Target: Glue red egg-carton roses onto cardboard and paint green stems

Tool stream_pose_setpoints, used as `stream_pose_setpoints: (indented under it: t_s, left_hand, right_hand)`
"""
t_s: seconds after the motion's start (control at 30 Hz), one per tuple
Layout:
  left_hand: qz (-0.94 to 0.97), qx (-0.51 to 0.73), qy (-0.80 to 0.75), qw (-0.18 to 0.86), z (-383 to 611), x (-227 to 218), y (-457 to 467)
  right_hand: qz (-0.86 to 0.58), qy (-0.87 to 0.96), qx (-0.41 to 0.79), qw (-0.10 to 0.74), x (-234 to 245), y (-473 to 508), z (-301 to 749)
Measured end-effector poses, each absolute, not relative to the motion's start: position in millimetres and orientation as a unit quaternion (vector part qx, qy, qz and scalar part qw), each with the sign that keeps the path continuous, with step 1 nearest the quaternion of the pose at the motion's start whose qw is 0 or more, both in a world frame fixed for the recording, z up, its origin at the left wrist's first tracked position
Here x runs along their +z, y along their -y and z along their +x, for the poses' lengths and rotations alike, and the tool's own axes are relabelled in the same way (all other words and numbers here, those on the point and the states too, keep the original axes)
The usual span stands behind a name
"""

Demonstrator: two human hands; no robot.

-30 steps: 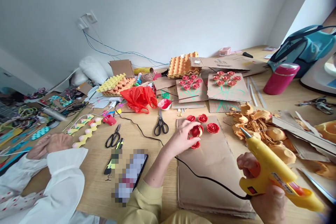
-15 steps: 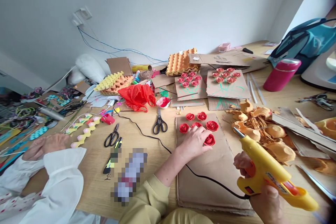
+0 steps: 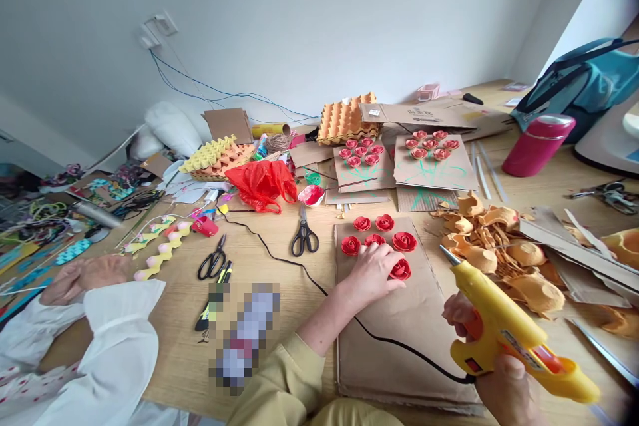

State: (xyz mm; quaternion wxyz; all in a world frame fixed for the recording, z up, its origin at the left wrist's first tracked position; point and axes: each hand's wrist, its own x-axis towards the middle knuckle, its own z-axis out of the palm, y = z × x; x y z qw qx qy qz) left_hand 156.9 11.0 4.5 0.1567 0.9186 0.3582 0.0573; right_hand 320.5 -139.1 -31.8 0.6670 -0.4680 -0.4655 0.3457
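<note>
While gripped by right hand (image 3: 505, 383) around handle, see one glue gun (image 3: 492, 303): likely light, stiff, maybe hot at tip, so hold only by handle. Farther, see left hand (image 3: 372, 273) over red roses (image 3: 400, 269) on near cardboard (image 3: 389, 373); cannot tell if pinching one. Judge roses light, stiff, easily broken; take gently by base, not by petals. Count six visible, maybe more under hand. To left, two scissors (image 3: 303, 229); behind, two boards (image 3: 349, 178) with seven roses each.
</note>
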Motion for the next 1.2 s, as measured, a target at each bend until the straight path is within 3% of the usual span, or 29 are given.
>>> stream_pose_setpoints:
  t_s: [0.23,0.37,0.57,0.63,0.7,0.9,1.03,1.1,1.2]
  left_hand:
    - [0.911,0.062,-0.370,0.174,157.3,2.6,-10.4]
    - [0.895,0.140,-0.356,0.230,146.8,15.3,-9.3]
    - [0.823,0.205,-0.266,0.458,141.6,28.3,1.1]
    - [0.762,0.189,-0.266,0.560,135.5,31.6,7.6]
    - [0.717,0.198,-0.299,0.597,120.6,38.6,14.3]
    - [0.626,0.456,-0.458,0.437,33.3,77.5,25.4]
    - [0.535,0.604,-0.480,0.344,-23.2,99.4,27.6]
    - [0.528,0.626,-0.496,0.289,-39.9,104.9,30.3]
    - [0.605,0.518,-0.587,0.150,-51.6,106.9,36.2]
  right_hand:
    - [-0.448,0.462,0.390,0.659,-28.5,141.0,320.7]
    - [-0.460,0.471,0.370,0.655,-20.8,139.2,319.5]
    - [-0.459,0.487,0.347,0.657,-9.6,137.8,316.9]
    - [-0.457,0.485,0.357,0.655,-9.1,137.1,317.3]
    - [-0.450,0.475,0.360,0.665,-9.1,136.0,317.7]
    - [-0.435,0.465,0.342,0.691,-3.1,134.5,313.9]
    - [-0.434,0.454,0.341,0.699,-1.8,134.1,312.5]
    - [-0.433,0.454,0.334,0.703,-3.4,132.7,313.8]
    - [-0.432,0.458,0.335,0.701,-4.3,131.1,315.5]
